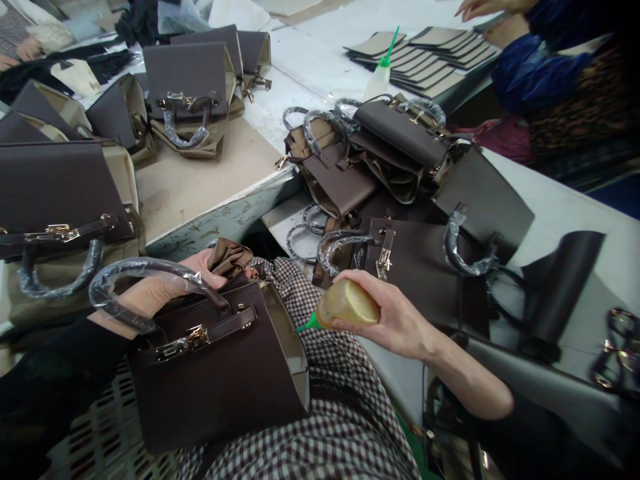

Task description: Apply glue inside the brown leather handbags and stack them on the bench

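A dark brown handbag (215,393) rests on the lap, its plastic-wrapped handle (145,267) arching over my left wrist. My left hand (193,270) is closed on the bag's brown fabric lining (230,259) at the top edge. In my right hand (387,313) is a squeeze bottle (350,303) of yellowish liquid, tilted so that its green nozzle (309,323) points at the bag's open side edge. Whether the tip touches the edge I cannot tell. A gold clasp (195,337) shows on the bag's strap.
More handbags stand on the left table (200,193) and lie piled at the centre right. A second green-tipped bottle (379,80) stands near stacked panels (425,57). Another person's hands (500,20) are at the top right. A plastic crate (100,433) is at the lower left.
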The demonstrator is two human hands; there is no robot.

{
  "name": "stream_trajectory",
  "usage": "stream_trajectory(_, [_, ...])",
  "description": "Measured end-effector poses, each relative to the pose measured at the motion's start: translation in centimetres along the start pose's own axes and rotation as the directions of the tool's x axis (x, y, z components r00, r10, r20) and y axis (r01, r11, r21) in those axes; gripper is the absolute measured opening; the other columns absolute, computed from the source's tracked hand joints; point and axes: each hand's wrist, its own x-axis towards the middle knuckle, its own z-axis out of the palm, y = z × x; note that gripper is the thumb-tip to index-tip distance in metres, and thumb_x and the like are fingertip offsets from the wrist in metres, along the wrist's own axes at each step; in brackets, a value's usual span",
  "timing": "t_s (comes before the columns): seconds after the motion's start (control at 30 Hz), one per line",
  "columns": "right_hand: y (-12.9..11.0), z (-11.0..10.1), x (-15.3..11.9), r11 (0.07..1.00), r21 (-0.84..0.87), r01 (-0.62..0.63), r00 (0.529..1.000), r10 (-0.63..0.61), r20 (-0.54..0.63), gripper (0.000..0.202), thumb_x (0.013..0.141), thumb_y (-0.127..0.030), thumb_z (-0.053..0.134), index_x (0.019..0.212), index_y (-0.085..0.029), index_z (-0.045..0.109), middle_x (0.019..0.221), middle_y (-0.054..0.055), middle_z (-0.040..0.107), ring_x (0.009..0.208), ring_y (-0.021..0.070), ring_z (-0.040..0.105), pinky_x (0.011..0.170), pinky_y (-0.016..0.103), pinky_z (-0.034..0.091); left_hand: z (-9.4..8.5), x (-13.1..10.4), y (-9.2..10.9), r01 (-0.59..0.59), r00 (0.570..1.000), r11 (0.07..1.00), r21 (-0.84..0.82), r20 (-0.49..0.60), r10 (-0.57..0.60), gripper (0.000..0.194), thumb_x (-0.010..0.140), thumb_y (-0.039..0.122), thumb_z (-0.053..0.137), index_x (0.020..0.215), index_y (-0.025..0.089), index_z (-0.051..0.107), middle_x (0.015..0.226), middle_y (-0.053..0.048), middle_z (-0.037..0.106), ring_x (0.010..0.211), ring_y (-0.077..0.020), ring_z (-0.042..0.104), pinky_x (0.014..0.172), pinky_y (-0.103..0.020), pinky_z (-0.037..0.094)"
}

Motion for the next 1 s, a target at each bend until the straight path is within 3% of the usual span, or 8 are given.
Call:
stream_trajectory(0.27, [0.1, 0.4, -0.9, 1.0, 0.009, -0.019, 0.997, 0.019, 0.069, 0.053, 0.085, -0.049, 0.082, 0.123, -0.022, 0.058, 0.111, 0.009, 0.074, 0.091, 0.0256, 0.073, 0.08, 0.038, 0.06, 0.6, 0.4, 0.4, -0.018, 0.998, 0.998, -0.065, 0.064, 0.022, 0.045, 0.066, 0.014, 0.081, 0.109, 0.005, 0.071, 0.099, -0.007, 0.08, 0.091, -0.0237, 0.073, 0.087, -0.033, 0.058])
stream_trajectory(0.5, [0.4, 0.4, -1.7, 0.998, 0.036, -0.06, 0.998, 0.06, 0.008, 0.056, 0.084, -0.051, 0.083, 0.126, -0.023, 0.058, 0.117, 0.01, 0.073, 0.096, 0.0263, 0.073, 0.085, 0.039, 0.061, 1.0, -0.1, 1.1, -0.008, 0.996, 0.996, -0.089, 0.086, 0.016, 0.037, 0.073, 0.015, 0.079, 0.108, 0.007, 0.071, 0.1, -0.003, 0.079, 0.093, -0.0205, 0.073, 0.084, -0.027, 0.057])
stream_trajectory(0.67, [0.1, 1.0, -1.4, 0.996, 0.055, -0.068, 0.997, 0.065, 0.053, 0.053, 0.083, -0.051, 0.083, 0.121, -0.022, 0.06, 0.112, 0.009, 0.075, 0.092, 0.026, 0.074, 0.083, 0.039, 0.061, 1.0, -0.2, 1.3, -0.014, 0.994, 0.999, -0.043, 0.106, 0.018, 0.037, 0.07, 0.013, 0.079, 0.105, 0.007, 0.072, 0.101, -0.004, 0.08, 0.093, -0.0212, 0.073, 0.086, -0.027, 0.057])
stream_trajectory(0.87, [0.0, 1.0, -1.5, 0.981, 0.086, -0.172, 0.979, 0.161, 0.122, 0.047, 0.081, -0.044, 0.085, 0.117, -0.021, 0.064, 0.101, 0.005, 0.075, 0.084, 0.023, 0.071, 0.077, 0.036, 0.059, 1.1, -0.6, 1.5, -0.033, 0.997, 0.999, 0.019, 0.072, 0.032, 0.032, 0.073, 0.014, 0.077, 0.104, 0.008, 0.072, 0.1, -0.003, 0.079, 0.092, -0.0201, 0.072, 0.085, -0.026, 0.057])
stream_trajectory(1.0, [0.3, 0.3, -1.9, 0.9, 0.237, -0.366, 0.93, 0.343, 0.132, 0.045, 0.082, -0.044, 0.082, 0.116, -0.02, 0.065, 0.091, 0.002, 0.071, 0.072, 0.0193, 0.066, 0.061, 0.03, 0.056, 0.4, -1.9, 3.7, -0.087, 0.995, 0.992, 0.091, 0.049, 0.083, 0.031, 0.072, 0.014, 0.079, 0.103, 0.008, 0.074, 0.099, -0.002, 0.079, 0.094, -0.019, 0.071, 0.088, -0.025, 0.056])
